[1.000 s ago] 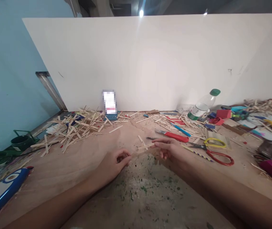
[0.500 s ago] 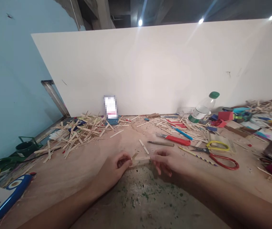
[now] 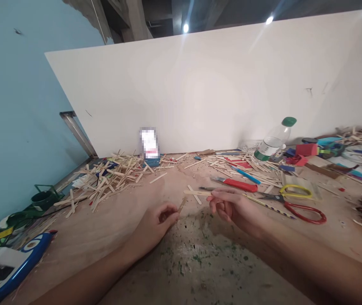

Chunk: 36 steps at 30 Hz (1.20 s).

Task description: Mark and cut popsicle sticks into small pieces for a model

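My left hand (image 3: 157, 224) is closed in a pinch on a short wooden stick piece (image 3: 182, 204) that points up and to the right. My right hand (image 3: 232, 206) pinches a longer flat wooden stick (image 3: 196, 192) by its right end and holds it level above the wooden table (image 3: 111, 228). The two sticks are apart, with a small gap between them. Another loose stick (image 3: 195, 195) lies on the table just behind the held one.
A heap of wooden sticks (image 3: 111, 180) lies at the back left. To the right are a red utility knife (image 3: 236, 183), scissors (image 3: 292, 203), a plastic bottle (image 3: 273, 144) and mixed clutter. A white board (image 3: 200, 84) stands behind. A green pot (image 3: 43, 198) sits at left.
The hands held a stick together between them; now they have drawn apart, the right hand lifting the longer stick and the left keeping a short piece. The camera tilted slightly.
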Tool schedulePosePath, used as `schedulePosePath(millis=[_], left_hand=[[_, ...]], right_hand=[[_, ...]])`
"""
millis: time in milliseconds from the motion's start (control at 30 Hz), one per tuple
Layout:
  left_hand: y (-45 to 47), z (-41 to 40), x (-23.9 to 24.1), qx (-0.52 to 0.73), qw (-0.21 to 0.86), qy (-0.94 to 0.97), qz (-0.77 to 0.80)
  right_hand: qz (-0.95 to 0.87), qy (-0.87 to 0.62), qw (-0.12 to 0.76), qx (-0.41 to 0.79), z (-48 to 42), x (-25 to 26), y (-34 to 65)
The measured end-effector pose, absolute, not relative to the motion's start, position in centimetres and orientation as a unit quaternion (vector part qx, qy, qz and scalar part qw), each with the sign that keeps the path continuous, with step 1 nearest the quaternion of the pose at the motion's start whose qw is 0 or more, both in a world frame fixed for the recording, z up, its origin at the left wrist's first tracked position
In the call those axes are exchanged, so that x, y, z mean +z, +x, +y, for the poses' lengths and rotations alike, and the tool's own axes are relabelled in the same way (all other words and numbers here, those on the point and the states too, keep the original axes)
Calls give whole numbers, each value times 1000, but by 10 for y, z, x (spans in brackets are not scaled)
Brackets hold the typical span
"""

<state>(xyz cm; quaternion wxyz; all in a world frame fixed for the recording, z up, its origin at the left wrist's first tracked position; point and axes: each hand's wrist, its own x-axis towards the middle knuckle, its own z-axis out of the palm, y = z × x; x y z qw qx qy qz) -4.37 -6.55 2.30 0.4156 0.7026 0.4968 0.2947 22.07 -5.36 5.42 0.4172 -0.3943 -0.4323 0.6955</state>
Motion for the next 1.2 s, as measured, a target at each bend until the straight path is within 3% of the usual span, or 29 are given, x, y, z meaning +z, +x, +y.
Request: schedulePosePath(millis=[567,800,1200], left_hand=[[-43,-67,22,273,385,733,490],[-45,-67,21,266,374,740,492],[-43,-68,23,270,354,746,495]], right_hand=[[-461,-445,341,688,-54,43,214],[-438,-414,393,695,-55,46,216],[-452,-393,361,715,-54,31,216]])
